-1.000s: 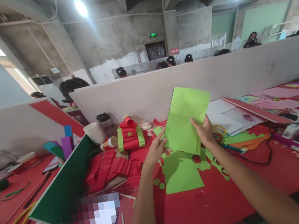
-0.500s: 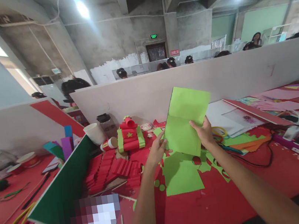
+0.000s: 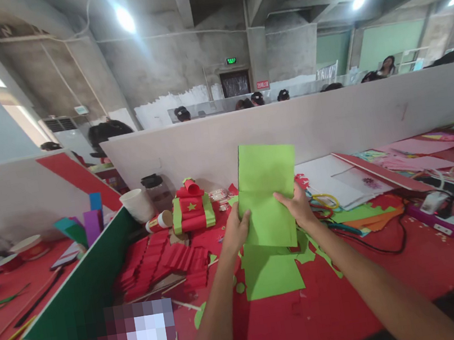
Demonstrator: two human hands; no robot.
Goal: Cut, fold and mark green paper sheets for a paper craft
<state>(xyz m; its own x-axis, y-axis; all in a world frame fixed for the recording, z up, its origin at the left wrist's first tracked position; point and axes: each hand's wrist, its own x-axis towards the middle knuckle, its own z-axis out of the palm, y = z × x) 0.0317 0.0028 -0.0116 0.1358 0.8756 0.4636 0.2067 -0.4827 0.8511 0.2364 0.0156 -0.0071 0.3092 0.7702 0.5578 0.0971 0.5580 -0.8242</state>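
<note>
A creased sheet of bright green paper (image 3: pixel 267 198) is held up over the table between my two hands. My left hand (image 3: pixel 236 226) grips its left edge, thumb in front and the other fingers behind. On the right edge my right hand (image 3: pixel 299 206) pinches it in the same way. Below lies another green sheet (image 3: pixel 271 277), flat on the red tabletop, with green cut-out scraps (image 3: pixel 305 249) to its right. Left of my hands stands a red and green paper model (image 3: pixel 193 212) with a yellow star on its front.
Folded red paper strips (image 3: pixel 159 262) lie left, beside a green board (image 3: pixel 85 276). A white cup (image 3: pixel 135 205) and a dark-lidded bottle (image 3: pixel 155 189) stand behind. Scissors (image 3: pixel 323 204), white sheets (image 3: pixel 335 185) and a purple power strip (image 3: pixel 439 218) are right. A white partition (image 3: pixel 205 139) closes the back.
The held green paper has swung from tilted to nearly upright and moved left and slightly down. My left hand has shifted its hold up the left edge. The view has turned slightly.
</note>
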